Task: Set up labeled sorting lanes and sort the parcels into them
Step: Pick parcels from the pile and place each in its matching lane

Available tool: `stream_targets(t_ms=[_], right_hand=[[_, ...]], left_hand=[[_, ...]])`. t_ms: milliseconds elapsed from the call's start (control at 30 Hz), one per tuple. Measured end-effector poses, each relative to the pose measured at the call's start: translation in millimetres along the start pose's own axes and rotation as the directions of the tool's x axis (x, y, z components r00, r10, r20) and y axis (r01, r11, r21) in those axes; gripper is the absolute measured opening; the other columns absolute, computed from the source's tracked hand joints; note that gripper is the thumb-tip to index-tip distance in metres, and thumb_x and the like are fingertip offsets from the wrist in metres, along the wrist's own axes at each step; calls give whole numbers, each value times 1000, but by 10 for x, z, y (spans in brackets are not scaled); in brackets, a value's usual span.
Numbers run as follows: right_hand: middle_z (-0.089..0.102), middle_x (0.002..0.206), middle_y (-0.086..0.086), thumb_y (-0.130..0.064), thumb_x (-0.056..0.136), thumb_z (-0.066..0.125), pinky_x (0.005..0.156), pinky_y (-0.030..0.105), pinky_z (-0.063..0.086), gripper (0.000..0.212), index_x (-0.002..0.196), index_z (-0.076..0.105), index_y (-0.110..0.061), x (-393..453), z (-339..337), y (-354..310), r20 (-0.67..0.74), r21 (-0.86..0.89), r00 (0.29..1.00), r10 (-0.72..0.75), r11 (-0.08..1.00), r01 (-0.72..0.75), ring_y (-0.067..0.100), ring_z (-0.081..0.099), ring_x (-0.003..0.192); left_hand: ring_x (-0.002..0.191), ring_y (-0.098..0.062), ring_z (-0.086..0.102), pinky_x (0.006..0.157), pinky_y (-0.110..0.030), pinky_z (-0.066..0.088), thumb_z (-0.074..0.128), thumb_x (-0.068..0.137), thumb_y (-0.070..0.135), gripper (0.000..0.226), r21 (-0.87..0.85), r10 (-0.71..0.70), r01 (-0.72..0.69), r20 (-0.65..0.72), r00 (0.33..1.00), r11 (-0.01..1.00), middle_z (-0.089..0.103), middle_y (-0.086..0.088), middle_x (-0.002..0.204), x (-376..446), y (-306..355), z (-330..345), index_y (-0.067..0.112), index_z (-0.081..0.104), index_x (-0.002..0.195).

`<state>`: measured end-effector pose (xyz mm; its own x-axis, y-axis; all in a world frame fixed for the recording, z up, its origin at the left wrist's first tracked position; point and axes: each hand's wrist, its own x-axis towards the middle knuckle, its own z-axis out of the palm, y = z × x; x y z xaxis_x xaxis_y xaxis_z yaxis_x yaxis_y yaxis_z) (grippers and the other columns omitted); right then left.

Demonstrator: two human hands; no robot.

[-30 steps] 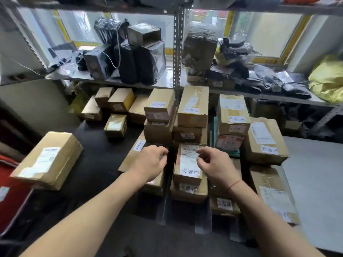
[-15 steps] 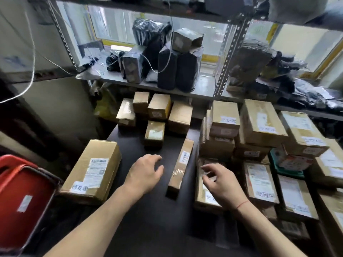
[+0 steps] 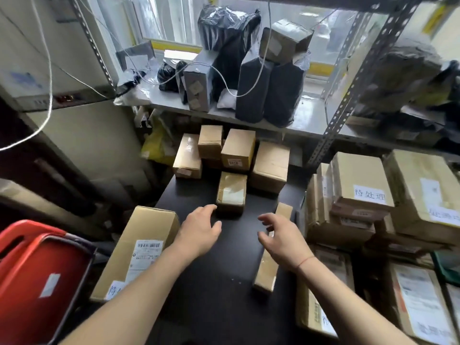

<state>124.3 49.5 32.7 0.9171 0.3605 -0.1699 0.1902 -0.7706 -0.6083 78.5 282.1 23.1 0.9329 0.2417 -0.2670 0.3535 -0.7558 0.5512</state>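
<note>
Place: I'm looking into a parcel stockroom.
Stock: taped cardboard parcels point(image 3: 358, 181) stacked with shipping labels.
Shelving: slotted metal rack point(image 3: 358, 78) holding black-wrapped packages point(image 3: 251, 88).
Surface: dark table point(image 3: 219, 282) with small boxes.
Extras: red bin point(image 3: 37, 277) beside it.

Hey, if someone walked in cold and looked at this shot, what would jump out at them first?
Probably the two bare hands, left hand and right hand, both open and holding nothing, over the dark table in the middle. Around them sit brown cardboard parcels: a small taped box just ahead of the left fingers and a big labelled box at the left. A bright red bin fills the lower left corner.
</note>
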Motion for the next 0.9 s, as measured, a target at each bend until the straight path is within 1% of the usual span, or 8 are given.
stream_targets(t_ms=[133,300,367,467,567,667,767,900], right_hand=[[64,130,-4,-31,99,68,92,20,47,42,140,61,-25,480,229,-177,54,5,996,67,998,-68,11,63,114],[66,130,1,-30,97,68,103,33,53,44,139,63,-21,1101,491,-289,55,-58,986,156,987,-152,19,65,118],[64,134,2,-30,95,69,108,35,51,47,141,63,-20,1324,610,-268,56,-64,979,194,980,-191,21,63,123],[53,145,6,-34,93,70,116,39,41,52,142,58,-18,1588,842,-250,21,-97,968,248,965,-245,28,48,136],[37,156,12,-54,84,78,118,47,39,74,141,51,-16,1854,1101,-269,-71,-119,937,342,930,-349,36,37,141],[29,160,14,-70,73,81,114,53,40,100,146,40,-14,2050,1326,-348,-93,-118,889,449,881,-458,38,32,142],[28,154,13,-67,70,83,108,54,44,103,144,33,-15,2147,1475,-387,-141,-109,862,486,858,-502,37,34,137],[32,147,9,-50,66,90,105,52,45,88,131,38,-17,2098,1462,-317,-133,24,873,469,882,-470,34,37,131]], left_hand=[[133,-27,55,112,-44,46,58,103,37,57,1,-46,46,52,998,999,56,-4,149,521,-182,-75,23,44,156],[138,-28,53,113,-47,47,60,103,35,59,-39,-26,30,101,995,999,54,-6,153,1170,-380,-76,23,42,158],[138,-27,54,114,-46,46,60,103,33,58,-57,-20,28,128,992,998,55,-6,153,1376,-444,-44,21,43,158],[140,-27,53,117,-44,44,57,104,28,55,-70,-17,30,177,984,997,55,-9,153,1594,-518,34,18,44,157],[143,-30,49,119,-43,41,51,107,20,51,-45,-16,26,219,976,999,54,-12,153,1756,-562,114,15,45,157],[143,-31,48,119,-43,40,48,106,14,51,-22,-31,38,249,968,999,53,-12,154,1841,-607,183,15,44,157],[144,-32,47,119,-42,40,46,105,11,53,-37,-35,46,267,963,998,52,-12,154,1850,-618,189,15,43,158],[145,-29,47,118,-40,39,44,108,14,50,-93,-58,82,232,971,992,52,-11,155,1823,-615,121,16,43,158]])
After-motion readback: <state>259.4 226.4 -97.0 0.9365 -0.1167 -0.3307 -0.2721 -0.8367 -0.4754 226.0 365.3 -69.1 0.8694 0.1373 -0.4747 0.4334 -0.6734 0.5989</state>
